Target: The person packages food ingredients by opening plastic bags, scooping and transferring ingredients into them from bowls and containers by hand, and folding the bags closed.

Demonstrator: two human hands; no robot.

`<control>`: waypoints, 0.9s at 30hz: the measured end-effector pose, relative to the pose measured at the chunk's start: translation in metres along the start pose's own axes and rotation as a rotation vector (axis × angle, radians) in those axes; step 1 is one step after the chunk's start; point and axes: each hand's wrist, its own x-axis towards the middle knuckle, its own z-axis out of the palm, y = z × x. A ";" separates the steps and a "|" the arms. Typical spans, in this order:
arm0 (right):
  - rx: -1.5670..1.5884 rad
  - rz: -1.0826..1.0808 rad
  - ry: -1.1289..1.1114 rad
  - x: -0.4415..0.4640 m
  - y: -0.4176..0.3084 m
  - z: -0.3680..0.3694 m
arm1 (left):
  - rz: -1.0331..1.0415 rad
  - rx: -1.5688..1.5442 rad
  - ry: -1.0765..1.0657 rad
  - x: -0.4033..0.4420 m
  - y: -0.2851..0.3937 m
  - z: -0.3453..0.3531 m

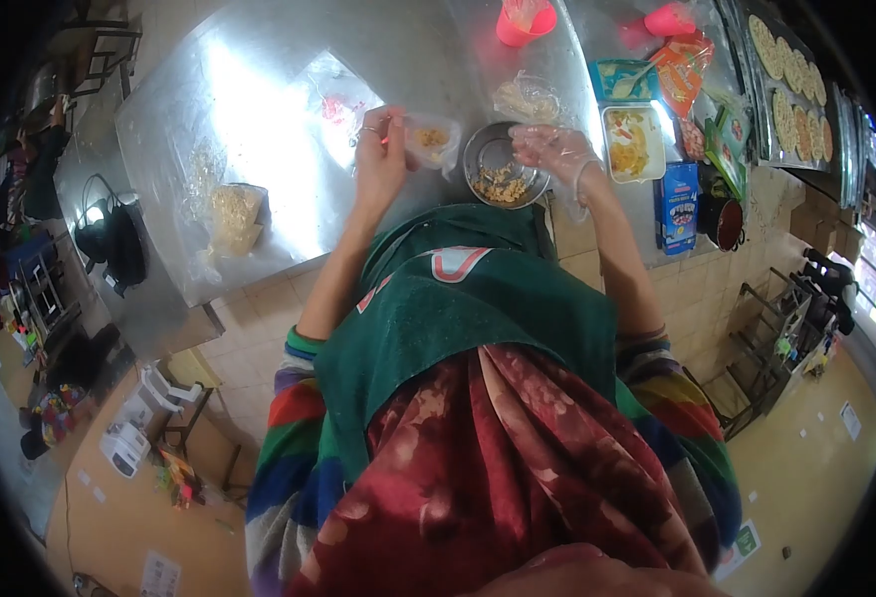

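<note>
Past the apron (478, 298), a metal bowl (480, 149) holds crumbs (500, 187), the grip of the gloved right hand (557, 159) above it indeterminable, that of the left hand (382, 154) clamped on a bag (432, 149) beside the bowl, with a pink cup (526, 24) farther off.

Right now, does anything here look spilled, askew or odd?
No spill stands out, but oddly the right hand, at the bowl, wears a clear glove, while the left hand looks bare: a mismatch.

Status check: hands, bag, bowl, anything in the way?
Left hand holding bag, crumbs inside. Gloved right hand at right side of bowl, grip unclear. More crumbs in bowl. Crumpled plastic beyond, seemingly not in the way.
</note>
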 end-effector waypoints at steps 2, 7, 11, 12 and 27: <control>-0.437 -0.083 0.002 0.016 0.040 -0.010 | 0.015 0.155 -0.022 0.001 0.006 -0.008; -1.028 -0.267 0.234 -0.006 0.033 0.020 | 0.007 0.589 -0.286 0.006 0.004 -0.012; -1.140 -0.337 0.248 0.002 0.064 0.036 | -0.008 0.819 -0.478 0.008 -0.012 0.020; -1.067 -0.349 0.211 0.001 0.070 0.041 | 0.020 0.871 -0.513 0.010 -0.025 0.028; -1.079 -0.550 -0.279 0.020 0.073 0.044 | 0.205 0.900 -0.391 0.010 -0.060 0.042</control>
